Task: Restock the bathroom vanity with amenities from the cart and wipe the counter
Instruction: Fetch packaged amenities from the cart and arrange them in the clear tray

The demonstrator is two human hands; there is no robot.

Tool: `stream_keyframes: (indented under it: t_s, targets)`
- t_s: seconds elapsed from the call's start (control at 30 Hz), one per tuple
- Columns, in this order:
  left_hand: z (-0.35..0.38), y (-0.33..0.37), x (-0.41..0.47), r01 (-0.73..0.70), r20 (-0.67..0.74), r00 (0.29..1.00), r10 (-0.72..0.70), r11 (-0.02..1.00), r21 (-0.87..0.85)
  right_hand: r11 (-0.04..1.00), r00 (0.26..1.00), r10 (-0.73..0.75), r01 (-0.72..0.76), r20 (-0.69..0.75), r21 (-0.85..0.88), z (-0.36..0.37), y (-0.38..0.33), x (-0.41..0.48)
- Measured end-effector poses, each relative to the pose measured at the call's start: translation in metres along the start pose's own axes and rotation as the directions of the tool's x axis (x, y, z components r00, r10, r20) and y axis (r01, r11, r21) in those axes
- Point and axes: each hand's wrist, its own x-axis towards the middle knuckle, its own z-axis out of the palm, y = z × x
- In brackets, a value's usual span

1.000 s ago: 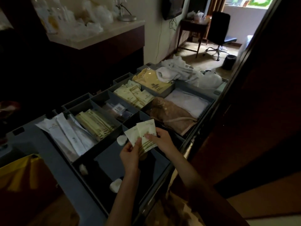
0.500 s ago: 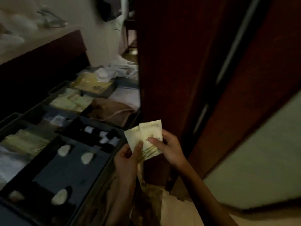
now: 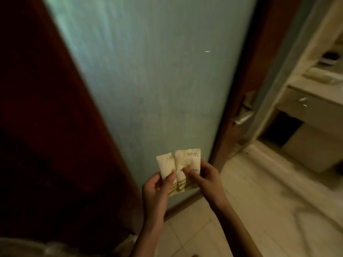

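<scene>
Two cream amenity packets (image 3: 187, 160) with green stripes at the bottom are fanned out in front of me. My left hand (image 3: 156, 190) pinches the left packet with thumb on top. My right hand (image 3: 206, 179) pinches the right packet from the other side. The bathroom vanity (image 3: 315, 101) with its pale counter shows at the far right, through the doorway. The cart is out of view.
A frosted glass door (image 3: 148, 80) in a dark wood frame fills the middle, with its metal handle (image 3: 243, 115) at the right edge. Pale floor tiles (image 3: 259, 210) run into the bathroom. A dark wood panel (image 3: 37, 127) stands on the left.
The view has swung right, away from the cart and its trays, to the bathroom door and vanity. Both hands still hold the packets the same way.
</scene>
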Motion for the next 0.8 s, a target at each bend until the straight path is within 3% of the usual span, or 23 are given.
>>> stream_keyframes:
  t_s: [0.2, 0.4, 0.8]
  targets:
    - [0.126, -0.035, 0.006, 0.015, 0.294, 0.955, -0.048, 0.994, 0.111, 0.998, 0.956, -0.045, 0.033, -0.290, -0.048, -0.126, -0.013, -0.003]
    - [0.216, -0.059, -0.001, 0.069, 0.520, 0.841, -0.149, 0.983, 0.171, 0.998, 0.870, -0.057, 0.039, -0.490, -0.046, -0.214, -0.016, -0.011]
    - [0.347, -0.115, 0.032, 0.112, 0.683, 0.651, -0.330, 0.932, 0.344, 0.997, 0.703, -0.001, -0.052, -0.712, -0.053, -0.325, 0.007, 0.008]
